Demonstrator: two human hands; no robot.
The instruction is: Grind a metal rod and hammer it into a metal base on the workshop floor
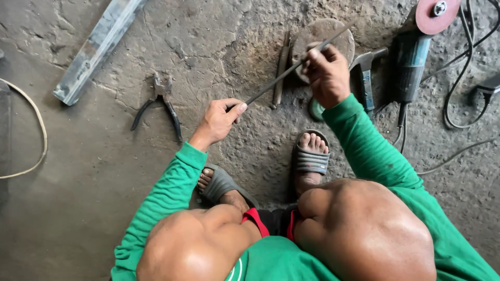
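Over the cracked grey concrete floor (94, 171), both hands grip 1 thin, straight, dark steel rod (276, 80): the left hand (219, 120) is closed around its near-left end, and the right hand (327, 75) is closed around it further along, above a round rusty metal disc (333, 36). The rod looks stiff, light and hard, probably a little slick, so holding it at 2 well-spaced points suits it. Black-handled pliers (159, 104) lie to the left, and a teal angle grinder (416, 47) to the far right.

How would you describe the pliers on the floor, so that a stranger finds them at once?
Start at the long grey metal bar lying slantwise at the upper left of the concrete floor. Just right of its lower end, left of the left hand, lie the pliers. Only they have two spread dark handles.
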